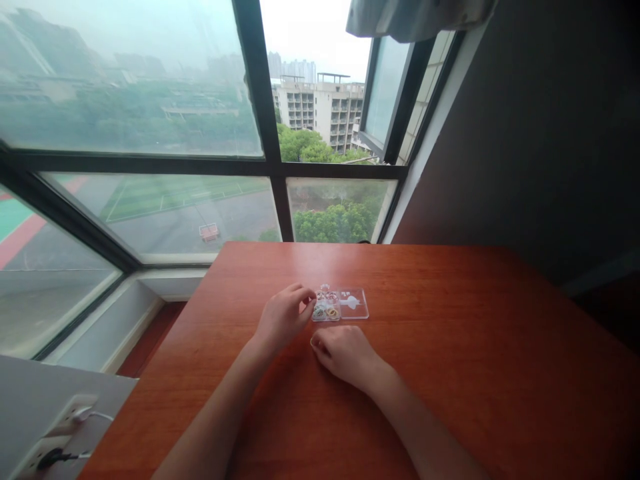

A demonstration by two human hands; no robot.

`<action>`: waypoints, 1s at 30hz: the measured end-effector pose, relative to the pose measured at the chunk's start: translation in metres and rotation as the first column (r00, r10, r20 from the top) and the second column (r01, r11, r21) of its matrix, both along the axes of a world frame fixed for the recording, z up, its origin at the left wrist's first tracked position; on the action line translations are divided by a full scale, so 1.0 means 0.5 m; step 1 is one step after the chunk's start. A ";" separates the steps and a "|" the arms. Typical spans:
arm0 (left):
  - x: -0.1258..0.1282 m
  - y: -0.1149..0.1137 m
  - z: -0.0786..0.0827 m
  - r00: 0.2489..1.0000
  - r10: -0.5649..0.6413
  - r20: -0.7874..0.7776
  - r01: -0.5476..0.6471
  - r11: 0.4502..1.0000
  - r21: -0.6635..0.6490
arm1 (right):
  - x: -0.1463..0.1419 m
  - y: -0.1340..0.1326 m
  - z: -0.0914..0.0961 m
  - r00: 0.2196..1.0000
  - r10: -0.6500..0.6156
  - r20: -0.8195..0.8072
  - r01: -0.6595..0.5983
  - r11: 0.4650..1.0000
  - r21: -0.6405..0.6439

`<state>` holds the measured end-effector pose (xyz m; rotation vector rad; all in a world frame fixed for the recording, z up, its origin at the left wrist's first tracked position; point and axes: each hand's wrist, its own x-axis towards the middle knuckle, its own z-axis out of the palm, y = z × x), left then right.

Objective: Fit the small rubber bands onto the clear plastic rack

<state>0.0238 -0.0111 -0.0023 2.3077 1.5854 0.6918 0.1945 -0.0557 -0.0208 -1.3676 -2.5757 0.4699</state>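
A small clear plastic box (pixel 327 311) lies open on the wooden table (pixel 450 347), its lid (pixel 353 303) flat to the right. Several small rings (pixel 326 311) sit inside the box. My left hand (pixel 286 316) rests at the box's left edge, fingers curled with the tips pinched together close to the rings; what they hold is too small to see. My right hand (pixel 345 353) lies just in front of the box, fingers curled down onto the table, seemingly on a thin ring (pixel 315 341) at its fingertips.
The table stands against a large window (pixel 200 167) with a dark wall (pixel 540 147) on the right. A white power strip (pixel 60 433) with plugged cables sits on a grey ledge at the lower left.
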 end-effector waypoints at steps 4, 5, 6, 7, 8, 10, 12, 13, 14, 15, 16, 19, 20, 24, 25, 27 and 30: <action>0.002 -0.002 0.000 1.000 -0.007 0.006 0.007 1.000 -0.002 | 0.007 0.004 -0.004 0.997 -0.050 0.052 0.049 0.999 0.019; 0.003 -0.002 0.000 1.000 -0.011 0.013 0.011 1.000 -0.002 | 0.010 0.006 -0.005 0.997 -0.055 0.051 0.054 0.998 0.023; 0.004 -0.003 0.000 1.000 -0.016 0.024 0.016 1.000 -0.004 | 0.014 0.008 -0.006 0.997 -0.060 0.043 0.059 0.998 0.025; 0.005 -0.004 0.000 0.999 -0.022 0.040 0.023 1.000 -0.007 | 0.017 0.010 -0.006 0.998 -0.062 0.026 0.061 0.998 0.028; 0.006 -0.004 0.001 0.998 -0.031 0.059 0.032 0.999 -0.011 | 0.020 0.013 -0.005 0.998 -0.068 0.004 0.068 0.997 0.033; 0.008 -0.005 0.002 0.993 -0.056 0.108 0.059 0.998 -0.024 | 0.028 0.018 -0.001 0.995 -0.087 -0.050 0.089 0.995 0.049; 0.012 -0.006 0.003 0.983 -0.085 0.163 0.095 0.994 -0.053 | 0.037 0.023 0.005 0.986 -0.128 -0.107 0.136 0.988 0.069; 0.014 -0.007 0.003 0.977 -0.095 0.191 0.111 0.991 -0.075 | 0.042 0.025 0.008 0.979 -0.151 -0.135 0.163 0.983 0.079; 0.017 -0.008 0.004 0.971 -0.101 0.216 0.125 0.987 -0.101 | 0.047 0.027 0.011 0.970 -0.179 -0.165 0.196 0.976 0.097; 0.020 -0.010 0.004 0.966 -0.105 0.237 0.138 0.982 -0.127 | 0.051 0.029 0.013 0.962 -0.198 -0.189 0.221 0.969 0.112; 0.023 -0.012 0.004 0.961 -0.108 0.254 0.150 0.977 -0.149 | 0.055 0.031 0.013 0.954 -0.211 -0.212 0.241 0.962 0.127; 0.033 -0.016 0.005 0.945 -0.124 0.303 0.187 0.964 -0.188 | 0.061 0.032 0.013 0.940 -0.211 -0.269 0.260 0.951 0.164; 0.036 -0.017 0.005 0.938 -0.128 0.323 0.199 0.960 -0.197 | 0.061 0.032 0.013 0.937 -0.202 -0.284 0.257 0.951 0.172; 0.044 -0.018 0.003 0.907 -0.112 0.406 0.223 0.946 -0.237 | 0.058 0.031 0.013 0.929 -0.189 -0.318 0.255 0.950 0.182; 0.045 -0.018 0.001 0.905 -0.108 0.411 0.219 0.947 -0.234 | 0.059 0.031 0.013 0.927 -0.191 -0.322 0.259 0.949 0.181; 0.046 -0.018 -0.002 0.919 -0.105 0.381 0.190 0.963 -0.193 | 0.063 0.034 0.010 0.922 -0.205 -0.329 0.274 0.945 0.179; 0.049 -0.018 -0.006 0.968 -0.091 0.233 0.113 0.990 -0.084 | 0.075 0.042 0.006 0.909 -0.257 -0.329 0.325 0.930 0.171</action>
